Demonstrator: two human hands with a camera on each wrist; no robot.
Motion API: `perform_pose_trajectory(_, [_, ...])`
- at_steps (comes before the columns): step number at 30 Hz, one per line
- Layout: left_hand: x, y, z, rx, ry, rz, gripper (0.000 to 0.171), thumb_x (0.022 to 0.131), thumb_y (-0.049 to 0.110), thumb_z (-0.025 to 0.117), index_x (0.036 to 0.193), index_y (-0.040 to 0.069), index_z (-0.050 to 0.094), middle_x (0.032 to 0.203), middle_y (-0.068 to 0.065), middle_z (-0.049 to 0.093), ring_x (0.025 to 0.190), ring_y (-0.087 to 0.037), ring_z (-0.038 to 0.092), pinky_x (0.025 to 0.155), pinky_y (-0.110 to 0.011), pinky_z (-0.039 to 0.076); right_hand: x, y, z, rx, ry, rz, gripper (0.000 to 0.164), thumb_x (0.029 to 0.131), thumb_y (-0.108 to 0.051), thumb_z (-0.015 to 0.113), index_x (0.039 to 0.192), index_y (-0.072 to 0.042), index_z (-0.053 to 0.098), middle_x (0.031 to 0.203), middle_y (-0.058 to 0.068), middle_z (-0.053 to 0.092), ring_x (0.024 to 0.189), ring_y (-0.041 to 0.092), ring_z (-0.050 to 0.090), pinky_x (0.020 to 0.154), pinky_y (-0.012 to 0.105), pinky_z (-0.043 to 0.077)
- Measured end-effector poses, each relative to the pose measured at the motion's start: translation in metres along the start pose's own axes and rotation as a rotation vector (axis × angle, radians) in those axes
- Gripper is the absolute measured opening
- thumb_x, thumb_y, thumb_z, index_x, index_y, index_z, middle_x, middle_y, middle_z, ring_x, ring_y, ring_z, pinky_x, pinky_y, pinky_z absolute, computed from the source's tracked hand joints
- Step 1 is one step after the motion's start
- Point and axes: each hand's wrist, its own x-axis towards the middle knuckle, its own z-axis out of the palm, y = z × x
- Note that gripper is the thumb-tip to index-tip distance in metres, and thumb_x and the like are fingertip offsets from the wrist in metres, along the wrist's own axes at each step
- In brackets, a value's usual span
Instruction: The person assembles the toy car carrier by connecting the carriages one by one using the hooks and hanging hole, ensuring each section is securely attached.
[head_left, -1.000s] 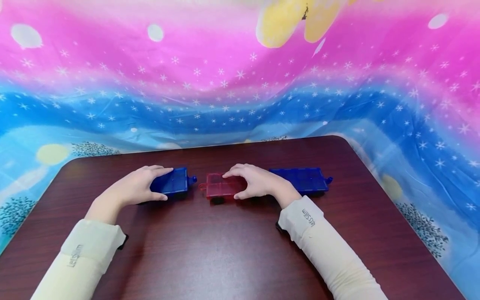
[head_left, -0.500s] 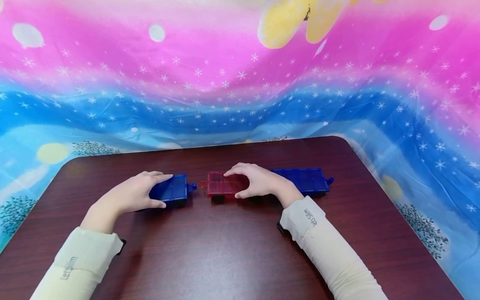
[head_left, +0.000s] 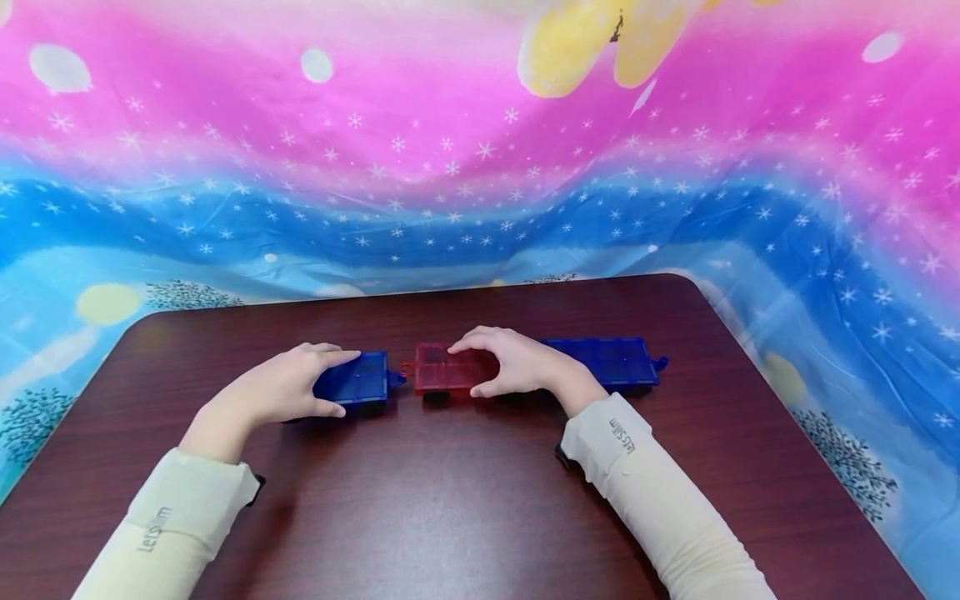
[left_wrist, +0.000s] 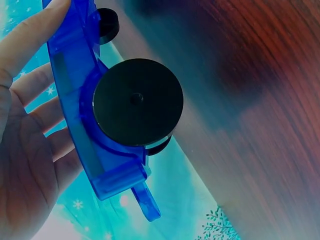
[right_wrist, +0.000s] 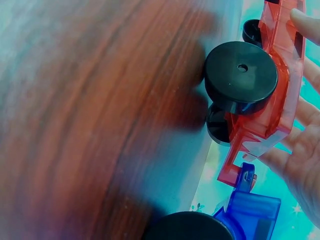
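Observation:
In the head view my left hand grips a translucent blue toy train car by its sides, thumb in front. The hook on its right end overlaps the red ring of a translucent red train car. My right hand holds that red car between thumb and fingers. A longer blue car stands to the right, partly behind the right wrist. The right wrist view shows its blue coupling joined to the red car. Black wheels show large in the left wrist view.
The cars line up across the far half of a dark wooden table with rounded corners. Behind it hangs a pink and blue cloth with snowflakes. Another hook sticks out at the right end of the row.
My left hand first came slightly toward me, then shifted right with its blue car, bringing the hook up to the red ring. The right hand and red car moved only slightly right.

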Motion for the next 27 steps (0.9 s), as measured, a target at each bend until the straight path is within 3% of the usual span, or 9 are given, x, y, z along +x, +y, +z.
perform_pose_trajectory(15, [0.003,0.001,0.006,-0.016,0.006,-0.005,0.076,0.081,0.035,0.082,0.145,0.008,0.051,0.142,-0.026,0.053,0.13,-0.045,0.05,0.103,-0.06,0.045,0.0,-0.001,0.002,-0.009,-0.017,0.036,0.062,0.087,-0.032,0.076,0.144,-0.028,0.052,0.155,0.002,0.041,0.145,0.024,0.036,0.116,0.049,0.037])
perform_pose_trajectory(27, [0.005,-0.005,0.012,-0.059,0.017,0.012,0.077,0.08,0.033,0.083,0.145,0.007,0.051,0.141,-0.026,0.054,0.13,-0.045,0.05,0.105,-0.061,0.044,0.0,-0.003,0.001,-0.082,-0.023,0.042,0.063,0.086,-0.034,0.076,0.144,-0.029,0.052,0.154,0.001,0.043,0.142,0.025,0.039,0.113,0.05,0.04])
